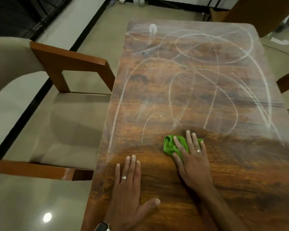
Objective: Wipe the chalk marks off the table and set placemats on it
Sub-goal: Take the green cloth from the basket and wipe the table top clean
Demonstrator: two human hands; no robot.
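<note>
Two hands on the counter (157,84). Right hand (193,157) lies flat, fingers straight, pressing a bunched green cloth (171,145) – prob. to scrub w/ weight. Left hand (128,189) is spread flat on bare wood, holding nothing – likely a brace. Cloth sits under the right fingers; chalk marks (190,77) loop just beyond it to the far edge.

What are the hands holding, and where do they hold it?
The right hand presses a bunched green cloth flat against the table, its straight fingers spread over the cloth's top and right side. The left hand holds nothing; it rests flat on the table.
</note>
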